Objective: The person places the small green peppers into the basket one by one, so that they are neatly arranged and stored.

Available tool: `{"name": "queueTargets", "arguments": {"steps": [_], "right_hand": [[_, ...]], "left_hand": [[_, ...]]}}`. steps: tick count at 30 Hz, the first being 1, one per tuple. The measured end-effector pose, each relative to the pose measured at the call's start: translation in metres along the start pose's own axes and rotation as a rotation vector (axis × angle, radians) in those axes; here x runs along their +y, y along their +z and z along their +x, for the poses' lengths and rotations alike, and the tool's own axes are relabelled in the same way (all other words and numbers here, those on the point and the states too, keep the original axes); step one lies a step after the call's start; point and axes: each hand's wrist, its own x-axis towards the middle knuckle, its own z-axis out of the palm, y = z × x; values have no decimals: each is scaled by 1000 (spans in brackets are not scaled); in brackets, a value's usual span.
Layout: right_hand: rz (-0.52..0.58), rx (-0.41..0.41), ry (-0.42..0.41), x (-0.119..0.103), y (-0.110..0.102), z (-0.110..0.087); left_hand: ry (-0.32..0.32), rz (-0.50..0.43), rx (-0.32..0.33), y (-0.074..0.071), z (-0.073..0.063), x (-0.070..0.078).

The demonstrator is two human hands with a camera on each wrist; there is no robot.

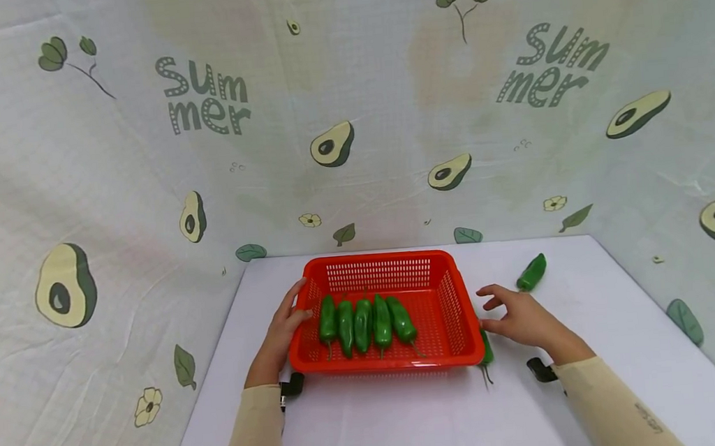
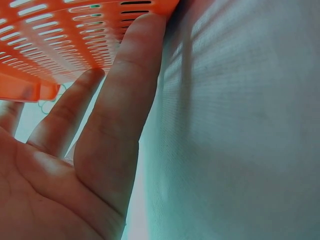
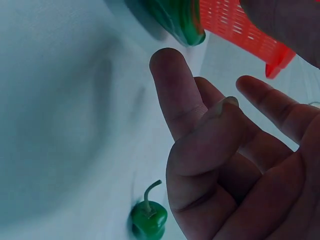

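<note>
A red plastic basket (image 1: pixel 375 366) with slotted walls stands on the table, with several green peppers (image 1: pixel 363 324) side by side in its left half. My left hand (image 1: pixel 284 334) holds the basket's left side, thumb over the rim and fingers against the outer wall; the left wrist view shows these fingers (image 2: pixel 120 100) from below. Beside the right rim, my right hand (image 1: pixel 519 319) has loosely bent fingers and holds nothing. A green pepper (image 1: pixel 486 354), partly hidden by the rim, lies just outside that wall; it also appears as a pepper (image 3: pixel 177 20) in the right wrist view.
Another green pepper (image 1: pixel 531 272) lies on the table beyond my right hand. The white table (image 1: pixel 424 428) is bounded by a cloth backdrop (image 1: pixel 373 96) printed with avocados at the back and both sides.
</note>
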Motion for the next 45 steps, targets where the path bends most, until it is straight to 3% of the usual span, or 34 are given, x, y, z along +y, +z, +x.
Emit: {"name": "queueTargets", "arguments": {"steps": [13,20,45], "right_hand": [[-24,-40,18,0,10,2],[29,-53,61,0,15,1],[187,-121,102,5,17,-3]], "left_hand": [[8,-9,-7,1,0,2],[4,-6,0,1,-1,3],[3,-27,-4,0,1,0]]}}
